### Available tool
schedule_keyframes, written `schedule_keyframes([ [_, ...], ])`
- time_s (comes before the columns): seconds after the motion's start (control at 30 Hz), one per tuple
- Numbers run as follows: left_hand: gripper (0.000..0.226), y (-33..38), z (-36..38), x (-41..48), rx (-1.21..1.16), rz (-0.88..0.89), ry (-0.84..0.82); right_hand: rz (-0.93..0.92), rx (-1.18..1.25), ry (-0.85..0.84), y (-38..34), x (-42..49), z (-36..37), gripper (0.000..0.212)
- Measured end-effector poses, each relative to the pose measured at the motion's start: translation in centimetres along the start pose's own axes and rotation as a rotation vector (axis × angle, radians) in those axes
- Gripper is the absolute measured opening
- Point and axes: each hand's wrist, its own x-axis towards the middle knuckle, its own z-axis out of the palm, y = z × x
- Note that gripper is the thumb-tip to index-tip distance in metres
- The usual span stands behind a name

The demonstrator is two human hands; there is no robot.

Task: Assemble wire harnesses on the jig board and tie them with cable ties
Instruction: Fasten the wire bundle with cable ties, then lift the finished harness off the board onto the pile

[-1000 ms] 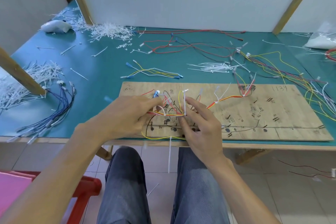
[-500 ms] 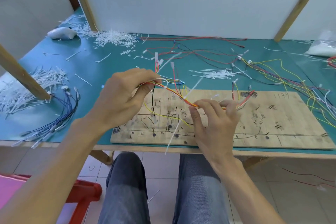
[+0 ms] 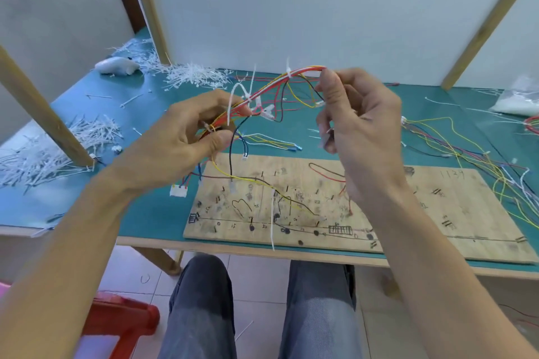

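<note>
At the teal bench, beside a heap of loose cable ties (image 3: 43, 154), our left hand (image 3: 186, 137) curls its fingers round one end of the wire harness (image 3: 280, 81). The harness arches in the air above the jig board (image 3: 437, 213), and our right hand (image 3: 358, 122) grips its far end in bent fingers. With white ties (image 3: 288, 74) already cinched on the bundle, we judge the tying well along; next we must check the branches and trim the long tails.

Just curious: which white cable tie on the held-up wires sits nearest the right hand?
The white plastic cable tie atop the arching multicoloured wire bundle, beside the right hand; others sit lower.
</note>
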Motion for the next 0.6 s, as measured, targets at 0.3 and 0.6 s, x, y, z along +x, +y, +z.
schedule_keyframes([
  [0.3, 0.053, 3.4, 2.8, -1.3, -0.945, 0.002, 0.199, 0.327, 0.779, -0.221, -4.0, 1.6, 7.4, 0.026],
  [0.6, 0.059, 1.1, 5.7, -4.1, -0.417, -0.176, 0.325, 0.333, 0.639, -0.058, 0.1, 4.1, 9.8, 0.022],
])
